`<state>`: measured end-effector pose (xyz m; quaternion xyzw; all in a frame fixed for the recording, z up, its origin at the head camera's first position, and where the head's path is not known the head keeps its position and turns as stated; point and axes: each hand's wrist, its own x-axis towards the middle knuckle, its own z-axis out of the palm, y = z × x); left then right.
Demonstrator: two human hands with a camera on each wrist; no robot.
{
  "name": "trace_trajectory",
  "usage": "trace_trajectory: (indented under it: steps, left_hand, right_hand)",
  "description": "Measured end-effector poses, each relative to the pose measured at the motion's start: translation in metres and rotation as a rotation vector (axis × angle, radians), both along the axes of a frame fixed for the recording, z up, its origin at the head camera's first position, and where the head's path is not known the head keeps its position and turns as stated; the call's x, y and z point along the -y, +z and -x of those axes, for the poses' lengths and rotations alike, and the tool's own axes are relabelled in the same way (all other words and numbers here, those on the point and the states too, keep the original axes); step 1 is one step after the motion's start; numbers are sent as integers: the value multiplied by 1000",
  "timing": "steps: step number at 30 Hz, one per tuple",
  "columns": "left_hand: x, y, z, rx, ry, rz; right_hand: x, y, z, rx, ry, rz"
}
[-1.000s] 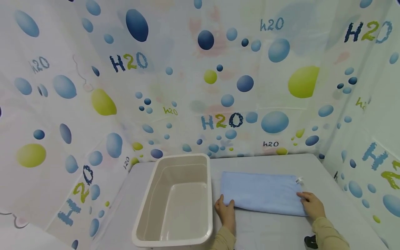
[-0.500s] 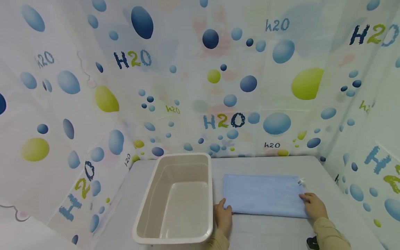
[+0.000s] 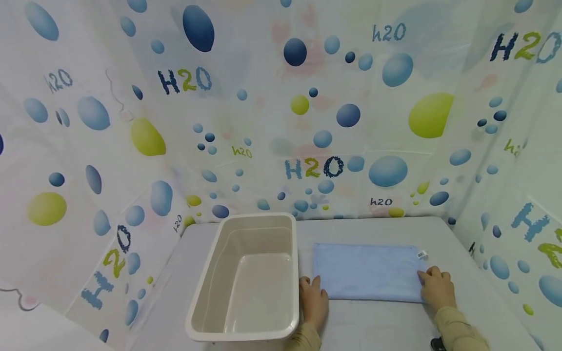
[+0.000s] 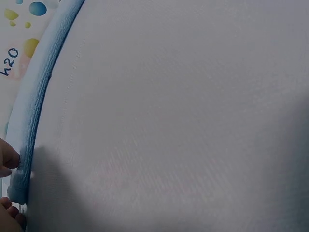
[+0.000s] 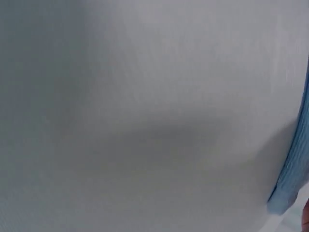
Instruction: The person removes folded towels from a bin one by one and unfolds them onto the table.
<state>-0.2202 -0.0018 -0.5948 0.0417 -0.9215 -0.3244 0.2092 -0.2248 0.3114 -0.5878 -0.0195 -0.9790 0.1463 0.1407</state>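
Observation:
A light blue folded towel (image 3: 366, 273) lies flat on the white-covered table, a small white label (image 3: 422, 254) at its far right corner. My left hand (image 3: 314, 301) is at the towel's near left corner, its fingers touching the edge between the towel and the basin. In the left wrist view, fingertips (image 4: 8, 157) rest at the corner of the thick blue edge. My right hand (image 3: 438, 290) touches the towel's right edge with a fingertip. Only a sliver of that hand shows in the right wrist view, beside the towel's corner (image 5: 282, 200).
A beige plastic basin (image 3: 261, 292) stands left of the towel, close to my left hand and sleeve. A small black object (image 3: 437, 344) lies by my right sleeve. Behind the table (image 3: 373, 324) hangs a white curtain (image 3: 263, 117) printed with coloured drops and "H2O".
My left hand has shifted slightly left along the towel's corner. At the right edge, my right hand has moved up a little and changed its finger pose. The towel's near edge lies straighter.

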Motion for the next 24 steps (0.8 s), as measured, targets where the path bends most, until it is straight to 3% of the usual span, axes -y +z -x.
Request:
trace_trajectory:
  steps: [3,6,8,10,16,24]
  left_hand:
    - [-2,-2,3,-64,-31,152]
    - [-4,-2,6,-149,-97,261]
    - [-5,-1,8,-170,-144,315]
    - [-8,2,8,-154,-189,358]
    - [-16,12,12,4,-293,416]
    - [-16,4,22,122,-338,482]
  right_hand:
    - [9,1,-3,64,3,26]
    - [16,3,-4,112,-17,74]
    - [20,5,-4,150,-29,101]
    - [23,8,-4,204,-35,123]
    - [39,23,-1,416,-3,170]
    - [66,36,-2,553,5,208]
